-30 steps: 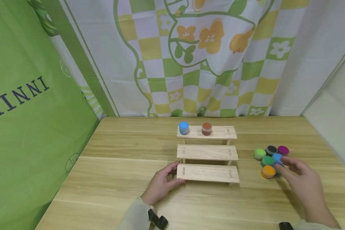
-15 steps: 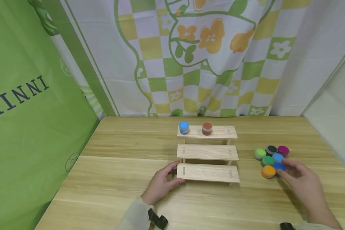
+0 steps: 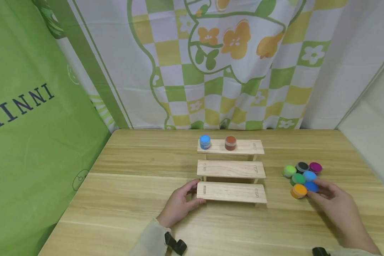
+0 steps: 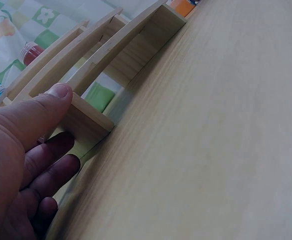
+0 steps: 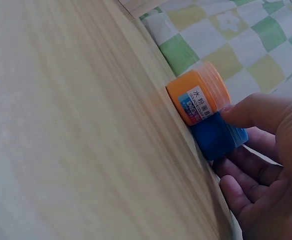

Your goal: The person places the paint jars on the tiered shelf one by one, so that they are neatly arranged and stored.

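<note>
My left hand (image 3: 180,205) grips the left end of the lowest step of a three-step wooden display rack (image 3: 231,192). In the left wrist view its thumb (image 4: 58,92) lies on the step's end, with the other fingers beside the side panel. My right hand (image 3: 338,206) holds a dark blue paint jar (image 5: 213,136) between thumb and fingers, at the near right of a cluster of jars. An orange paint jar (image 5: 191,97) with a printed label stands against it. On the top step sit a light blue jar (image 3: 205,142) and a brown-red jar (image 3: 230,143).
Around the held jar stand a sky-blue jar (image 3: 309,175), a dark green jar (image 3: 298,179), a lime green jar (image 3: 289,171), a black jar (image 3: 302,167) and a magenta jar (image 3: 315,167). A patterned curtain (image 3: 211,81) hangs behind the wooden table (image 3: 131,199).
My right hand has shifted slightly at the cluster, and more of the dark blue jar shows between its fingers. The left hand stays on the rack.
</note>
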The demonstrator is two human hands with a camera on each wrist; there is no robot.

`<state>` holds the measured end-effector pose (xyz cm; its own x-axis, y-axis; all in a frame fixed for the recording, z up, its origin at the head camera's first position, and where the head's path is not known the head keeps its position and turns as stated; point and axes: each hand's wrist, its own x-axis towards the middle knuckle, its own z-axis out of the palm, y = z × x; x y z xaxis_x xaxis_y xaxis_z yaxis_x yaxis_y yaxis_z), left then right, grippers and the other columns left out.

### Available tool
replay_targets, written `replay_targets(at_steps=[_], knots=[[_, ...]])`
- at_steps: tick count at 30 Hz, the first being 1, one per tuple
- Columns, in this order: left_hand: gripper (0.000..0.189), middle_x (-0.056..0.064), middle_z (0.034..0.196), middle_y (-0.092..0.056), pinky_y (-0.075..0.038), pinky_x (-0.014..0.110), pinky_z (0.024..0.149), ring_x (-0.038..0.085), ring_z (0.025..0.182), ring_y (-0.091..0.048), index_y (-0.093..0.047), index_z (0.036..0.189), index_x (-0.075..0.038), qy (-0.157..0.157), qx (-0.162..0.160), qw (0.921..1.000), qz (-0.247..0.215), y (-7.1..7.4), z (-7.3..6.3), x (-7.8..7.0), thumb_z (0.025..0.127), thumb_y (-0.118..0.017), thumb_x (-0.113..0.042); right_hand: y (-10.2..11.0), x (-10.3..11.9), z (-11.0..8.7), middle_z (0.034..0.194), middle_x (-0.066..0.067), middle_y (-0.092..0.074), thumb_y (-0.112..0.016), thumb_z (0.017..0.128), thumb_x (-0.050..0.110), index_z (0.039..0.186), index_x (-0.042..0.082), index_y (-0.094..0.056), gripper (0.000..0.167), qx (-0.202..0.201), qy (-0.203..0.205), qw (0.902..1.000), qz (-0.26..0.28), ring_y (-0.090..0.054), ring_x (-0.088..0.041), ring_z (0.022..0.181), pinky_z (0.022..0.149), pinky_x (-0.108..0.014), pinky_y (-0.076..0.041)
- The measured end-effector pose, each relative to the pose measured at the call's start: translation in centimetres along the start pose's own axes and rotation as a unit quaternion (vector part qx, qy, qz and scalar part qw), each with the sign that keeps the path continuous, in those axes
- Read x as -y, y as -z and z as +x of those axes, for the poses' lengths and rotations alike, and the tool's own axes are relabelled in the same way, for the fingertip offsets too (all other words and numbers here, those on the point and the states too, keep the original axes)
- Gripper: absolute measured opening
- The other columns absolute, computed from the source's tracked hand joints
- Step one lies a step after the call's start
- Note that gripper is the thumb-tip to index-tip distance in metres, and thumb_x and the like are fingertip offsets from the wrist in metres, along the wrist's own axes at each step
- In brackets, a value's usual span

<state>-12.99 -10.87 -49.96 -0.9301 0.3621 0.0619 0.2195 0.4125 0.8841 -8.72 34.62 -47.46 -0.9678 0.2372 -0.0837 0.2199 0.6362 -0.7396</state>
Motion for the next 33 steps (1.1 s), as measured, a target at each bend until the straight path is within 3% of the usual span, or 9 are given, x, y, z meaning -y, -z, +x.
replay_targets(at_steps=[8, 15, 18, 21, 26, 33], knots=[[0.072, -0.002, 0.127, -0.066, -0.046, 0.045, 0.106, 0.018, 0.122, -0.059, -0.049, 0.148, -0.012, 0.0, 0.0, 1.0, 0.002, 0.0, 0.01, 0.09, 0.087, -0.077, -0.039, 0.12, -0.33, 0.22, 0.134, -0.031, -0.056, -0.067, 0.094, 0.05, 0.144, -0.004, -0.047, 0.076, 0.006, -0.002, 1.0, -0.004, -0.045, 0.02, 0.082, 0.065, -0.011, -0.043], [0.074, -0.002, 0.128, -0.066, -0.046, 0.044, 0.107, 0.017, 0.123, -0.058, -0.049, 0.148, -0.012, 0.002, 0.001, 1.0, -0.001, 0.01, -0.02, -0.08, 0.086, -0.077, -0.041, 0.1, -0.19, 0.15, 0.131, -0.031, -0.058, -0.072, 0.092, 0.047, 0.141, -0.006, -0.049, 0.075, -0.017, -0.001, 0.9997, 0.016, -0.048, 0.02, 0.081, 0.066, -0.008, -0.044], [0.074, -0.002, 0.129, -0.066, -0.046, 0.044, 0.107, 0.017, 0.123, -0.058, -0.049, 0.148, -0.012, 0.0, 0.001, 1.0, 0.001, 0.02, -0.06, -0.05, 0.086, -0.076, -0.041, 0.09, -0.14, 0.07, 0.123, -0.021, -0.064, -0.073, 0.091, 0.047, 0.14, -0.005, -0.05, 0.075, -0.024, -0.008, 0.9993, 0.028, -0.051, 0.018, 0.082, 0.066, -0.007, -0.044], [0.073, -0.002, 0.129, -0.066, -0.046, 0.044, 0.107, 0.018, 0.123, -0.058, -0.049, 0.148, -0.012, 0.0, 0.002, 1.0, 0.001, 0.02, -0.08, 0.01, 0.086, -0.076, -0.041, 0.13, -0.11, -0.03, 0.112, -0.001, -0.067, -0.074, 0.09, 0.046, 0.14, -0.004, -0.049, 0.076, -0.03, -0.017, 0.9986, 0.041, -0.054, 0.016, 0.082, 0.067, -0.006, -0.045], [0.073, -0.002, 0.129, -0.066, -0.046, 0.044, 0.107, 0.018, 0.122, -0.059, -0.049, 0.148, -0.012, 0.0, 0.002, 1.0, 0.0, 0.0, -0.05, 0.06, 0.087, -0.077, -0.041, 0.16, 0.17, -0.12, 0.094, 0.027, -0.058, -0.075, 0.091, 0.041, 0.137, -0.007, -0.051, 0.071, -0.051, -0.014, 0.9969, 0.058, -0.055, 0.014, 0.081, 0.067, -0.006, -0.047], [0.074, -0.001, 0.129, -0.066, -0.046, 0.045, 0.107, 0.017, 0.122, -0.059, -0.049, 0.148, -0.012, -0.004, 0.001, 1.0, 0.001, 0.02, 0.03, 0.15, 0.086, -0.076, -0.042, 0.2, 0.5, -0.22, 0.093, 0.033, -0.054, -0.076, 0.091, 0.036, 0.131, -0.004, -0.056, 0.06, -0.075, -0.003, 0.9939, 0.08, -0.055, 0.015, 0.082, 0.068, -0.005, -0.048]])
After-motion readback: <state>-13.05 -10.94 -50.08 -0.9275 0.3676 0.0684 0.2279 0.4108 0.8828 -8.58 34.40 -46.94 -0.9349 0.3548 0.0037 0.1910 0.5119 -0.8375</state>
